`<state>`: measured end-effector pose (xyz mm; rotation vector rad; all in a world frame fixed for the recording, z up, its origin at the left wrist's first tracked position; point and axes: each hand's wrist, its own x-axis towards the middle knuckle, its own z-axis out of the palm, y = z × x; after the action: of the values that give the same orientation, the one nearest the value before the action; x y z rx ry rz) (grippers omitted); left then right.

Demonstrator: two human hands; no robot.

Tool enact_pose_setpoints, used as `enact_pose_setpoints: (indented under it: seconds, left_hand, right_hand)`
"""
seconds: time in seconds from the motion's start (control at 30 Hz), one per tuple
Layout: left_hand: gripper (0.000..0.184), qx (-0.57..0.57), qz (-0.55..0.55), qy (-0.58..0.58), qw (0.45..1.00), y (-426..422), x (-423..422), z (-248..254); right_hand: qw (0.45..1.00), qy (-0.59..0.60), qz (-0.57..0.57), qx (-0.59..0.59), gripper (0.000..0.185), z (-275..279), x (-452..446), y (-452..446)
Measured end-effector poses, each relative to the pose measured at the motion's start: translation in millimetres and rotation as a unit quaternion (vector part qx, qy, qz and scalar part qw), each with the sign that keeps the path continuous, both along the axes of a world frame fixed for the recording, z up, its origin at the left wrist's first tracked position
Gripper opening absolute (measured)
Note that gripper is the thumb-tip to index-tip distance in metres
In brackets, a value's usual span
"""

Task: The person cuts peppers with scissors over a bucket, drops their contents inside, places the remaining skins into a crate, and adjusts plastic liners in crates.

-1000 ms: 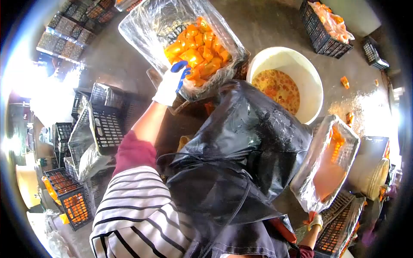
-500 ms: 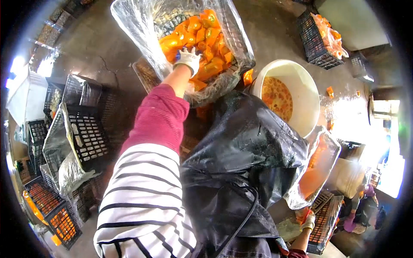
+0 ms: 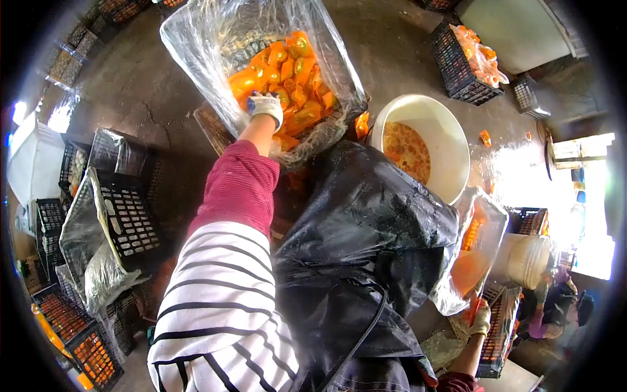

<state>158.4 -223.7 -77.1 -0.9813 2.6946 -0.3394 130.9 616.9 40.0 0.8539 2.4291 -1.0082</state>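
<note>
My left hand [image 3: 266,111], in a white glove with blue fingertips, reaches into a crate lined with clear plastic [image 3: 343,59]. It touches the near left side of a heap of glossy orange pieces that look like cut peppers [image 3: 297,85]. Its fingers are bent but somewhat apart, with nothing visible in them. At lower right, my gloved right hand [image 3: 480,320] is closed around a narrow orange-red thing [image 3: 474,308] whose kind I cannot make out. That hand is beside a black crate [image 3: 494,333] and a plastic-lined container with orange contents [image 3: 480,255].
A white bucket [image 3: 457,137] holds liquid with orange bits. A black apron or sheet [image 3: 366,215] covers my lap. Stacked black crates [image 3: 134,222] stand left, and a filled crate [image 3: 460,72] stands at upper right. Another person [image 3: 555,307] is at far right.
The whole view has shifted, so the lined crate appears lower and farther left. My left hand's fingers are more bent over the heap. My right hand has moved slightly up and right.
</note>
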Motion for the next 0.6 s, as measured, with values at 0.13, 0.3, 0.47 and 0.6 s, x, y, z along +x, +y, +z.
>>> enact_pose_setpoints:
  seconds: [0.13, 0.3, 0.47, 0.6]
  left_hand:
    - [0.041, 0.16, 0.024, -0.062, 0.985, -15.8, -6.1, 18.5]
    - [0.041, 0.218, 0.104, 0.038, 0.97, -2.2, -2.4, 34.1]
    - [0.03, 0.664, 0.28, 0.456, 0.522, -36.5, -23.9, -20.2]
    - [0.043, 0.826, 0.091, 0.547, 0.1, -13.4, -20.5, 30.6]
  right_hand:
    - [1.0, -0.002, -0.01, 0.005, 0.023, -10.9, 23.0, 6.8]
    - [0.999, -0.034, -0.005, 0.014, 0.028, -10.2, 25.7, -25.3]
    - [0.998, -0.022, 0.058, 0.009, 0.029, -5.6, 2.5, -83.8]
    - [0.993, 0.067, 0.036, -0.086, 0.025, -6.7, -38.6, -94.0]
